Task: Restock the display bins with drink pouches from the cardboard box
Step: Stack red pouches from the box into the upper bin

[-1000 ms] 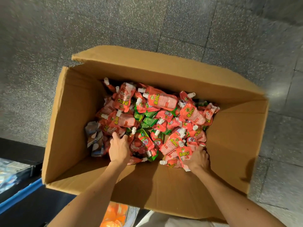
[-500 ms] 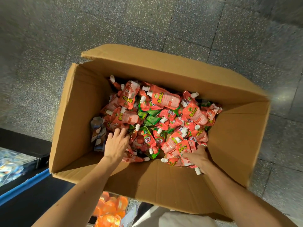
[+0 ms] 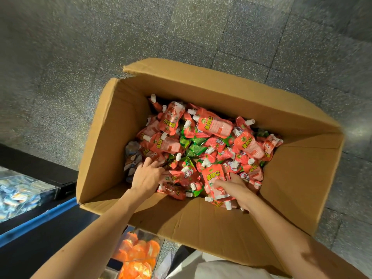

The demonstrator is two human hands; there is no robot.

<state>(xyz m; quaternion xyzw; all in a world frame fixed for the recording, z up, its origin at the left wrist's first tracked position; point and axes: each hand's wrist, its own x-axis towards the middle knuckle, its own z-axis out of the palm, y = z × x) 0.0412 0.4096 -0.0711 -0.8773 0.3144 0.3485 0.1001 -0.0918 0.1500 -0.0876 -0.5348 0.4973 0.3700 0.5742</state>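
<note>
Right hand (image 3: 235, 191), palm-down earlier, now turned thumb-up, fingers curled round several pink drink pouches (image 3: 216, 179) at near edge of pile (image 3: 203, 141). Left hand (image 3: 148, 176) flat, fingers spread, resting on pile beside it. Pile lies inside open cardboard box (image 3: 201, 224); orange-filled display bin (image 3: 136, 252) below box's near wall.

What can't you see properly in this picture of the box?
All in the head view:
- How deep the drink pouches go: the top layer hides the rest inside the cardboard box.
- Fingertips of the right hand: tucked behind the red pouch it grips.
- Orange packs: cut off by the bottom edge and the box.
- Blue-silver packs: blurred, cut by the left edge.
</note>
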